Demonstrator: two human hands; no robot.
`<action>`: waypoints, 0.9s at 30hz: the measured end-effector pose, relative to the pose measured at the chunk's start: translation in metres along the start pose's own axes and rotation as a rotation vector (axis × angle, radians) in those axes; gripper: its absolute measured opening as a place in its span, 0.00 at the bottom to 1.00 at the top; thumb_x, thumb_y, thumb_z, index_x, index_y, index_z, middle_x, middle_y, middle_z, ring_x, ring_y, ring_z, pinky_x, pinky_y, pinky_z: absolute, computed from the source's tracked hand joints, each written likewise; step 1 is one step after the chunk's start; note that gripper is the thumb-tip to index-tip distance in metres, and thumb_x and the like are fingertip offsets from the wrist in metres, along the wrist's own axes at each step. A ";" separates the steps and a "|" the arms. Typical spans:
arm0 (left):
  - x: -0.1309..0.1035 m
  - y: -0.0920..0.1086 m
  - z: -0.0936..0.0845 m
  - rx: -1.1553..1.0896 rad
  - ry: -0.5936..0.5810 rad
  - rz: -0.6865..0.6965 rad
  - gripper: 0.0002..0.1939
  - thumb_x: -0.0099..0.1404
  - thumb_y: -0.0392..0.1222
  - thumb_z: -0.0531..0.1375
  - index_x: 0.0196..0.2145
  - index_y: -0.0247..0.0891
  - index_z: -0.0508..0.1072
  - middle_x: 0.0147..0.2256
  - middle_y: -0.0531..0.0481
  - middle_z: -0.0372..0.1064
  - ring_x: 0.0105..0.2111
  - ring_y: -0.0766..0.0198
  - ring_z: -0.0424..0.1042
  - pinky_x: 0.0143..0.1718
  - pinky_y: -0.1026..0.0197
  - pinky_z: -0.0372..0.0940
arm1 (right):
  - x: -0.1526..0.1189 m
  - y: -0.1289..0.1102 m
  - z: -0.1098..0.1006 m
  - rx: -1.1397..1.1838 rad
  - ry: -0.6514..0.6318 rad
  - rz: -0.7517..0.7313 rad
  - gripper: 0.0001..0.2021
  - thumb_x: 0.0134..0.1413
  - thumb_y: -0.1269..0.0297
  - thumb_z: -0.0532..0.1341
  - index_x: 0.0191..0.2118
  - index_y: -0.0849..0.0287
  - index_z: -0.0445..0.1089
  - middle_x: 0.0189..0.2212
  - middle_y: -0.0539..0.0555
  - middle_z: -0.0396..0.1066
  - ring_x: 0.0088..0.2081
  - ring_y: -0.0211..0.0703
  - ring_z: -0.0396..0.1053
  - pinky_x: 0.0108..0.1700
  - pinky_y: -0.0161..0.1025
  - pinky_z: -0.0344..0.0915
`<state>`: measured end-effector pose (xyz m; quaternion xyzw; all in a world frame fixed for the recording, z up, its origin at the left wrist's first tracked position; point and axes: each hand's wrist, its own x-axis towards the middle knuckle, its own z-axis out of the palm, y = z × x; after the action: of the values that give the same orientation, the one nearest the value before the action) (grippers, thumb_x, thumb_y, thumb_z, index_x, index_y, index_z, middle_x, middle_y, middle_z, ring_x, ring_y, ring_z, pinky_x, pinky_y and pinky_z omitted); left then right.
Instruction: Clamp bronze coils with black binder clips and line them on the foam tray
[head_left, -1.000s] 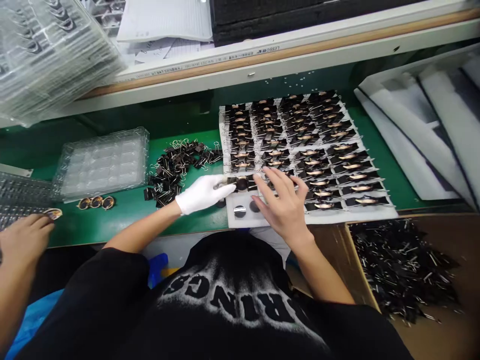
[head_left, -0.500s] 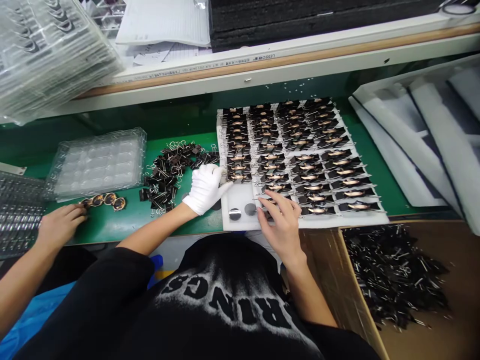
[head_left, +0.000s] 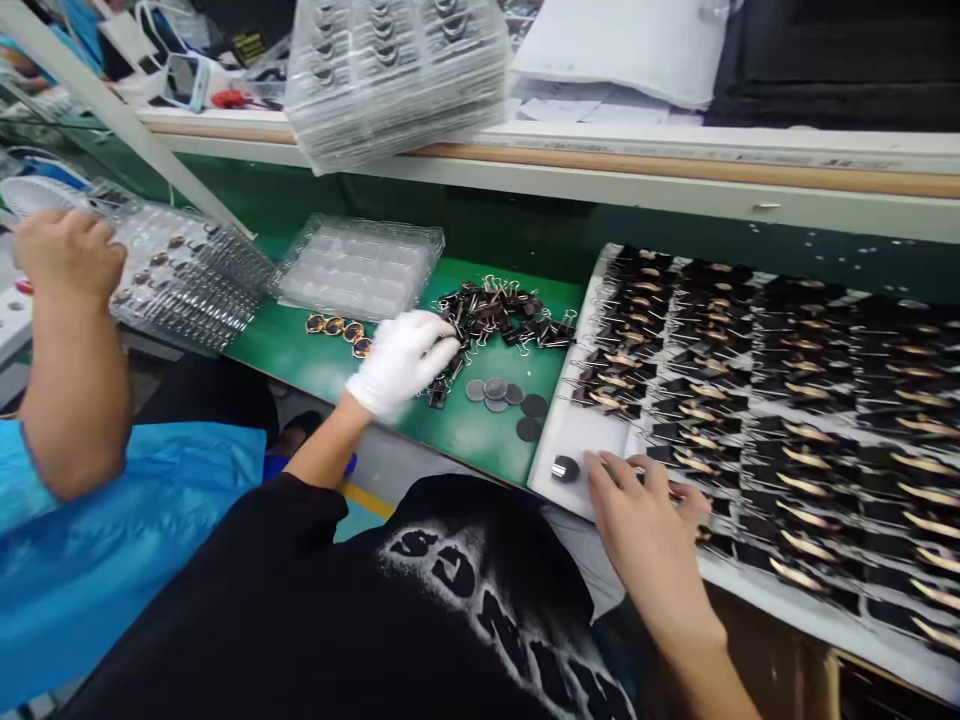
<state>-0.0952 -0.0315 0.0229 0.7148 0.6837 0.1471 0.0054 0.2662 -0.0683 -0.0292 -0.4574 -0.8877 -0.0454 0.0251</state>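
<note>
My left hand (head_left: 401,365), in a white glove, hovers over the green bench between four round gold-rimmed parts (head_left: 334,326) and a pile of black binder clips (head_left: 491,310); its fingers are apart and nothing shows in them. My bare right hand (head_left: 649,525) rests with spread fingers at the near edge of a white foam tray (head_left: 592,430), beside a dark disc (head_left: 565,469). Rows of clipped parts (head_left: 705,400) fill most of that tray. Thin grey and black discs (head_left: 495,388) lie on the bench between my hands.
Clear plastic trays (head_left: 360,265) lie at the back of the bench. A stack of clear trays (head_left: 397,90) overhangs the shelf edge (head_left: 540,180). At the left, a co-worker's hand (head_left: 71,250) is over more trays holding round parts (head_left: 180,270).
The view has swung left. My gloved hand has moved left from the foam tray's edge, across the clips toward the round parts. The co-worker's hand has left the round parts and moved over the left trays.
</note>
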 end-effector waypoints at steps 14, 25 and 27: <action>-0.060 -0.123 0.069 0.003 0.209 -0.683 0.31 0.63 0.51 0.65 0.59 0.32 0.66 0.53 0.36 0.75 0.52 0.48 0.77 0.56 0.48 0.71 | 0.025 -0.005 -0.006 0.640 0.244 0.122 0.14 0.72 0.57 0.59 0.54 0.56 0.74 0.51 0.61 0.77 0.43 0.52 0.79 0.48 0.53 0.71; -0.035 0.024 0.034 -0.388 0.351 0.102 0.36 0.62 0.50 0.68 0.62 0.39 0.60 0.46 0.43 0.78 0.39 0.60 0.81 0.42 0.57 0.77 | 0.061 -0.042 -0.014 1.921 0.153 0.477 0.17 0.53 0.55 0.76 0.49 0.49 0.81 0.42 0.54 0.80 0.39 0.44 0.79 0.47 0.47 0.78; -0.027 0.053 0.038 -0.430 0.241 0.280 0.32 0.64 0.49 0.66 0.61 0.38 0.63 0.46 0.42 0.79 0.40 0.57 0.81 0.43 0.55 0.77 | 0.059 -0.040 -0.019 1.887 0.195 0.508 0.19 0.49 0.57 0.78 0.48 0.50 0.81 0.36 0.52 0.79 0.34 0.42 0.77 0.40 0.44 0.78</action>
<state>-0.0360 -0.0538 -0.0078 0.7620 0.5273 0.3719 0.0551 0.1993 -0.0451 -0.0072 -0.4211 -0.4288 0.6518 0.4626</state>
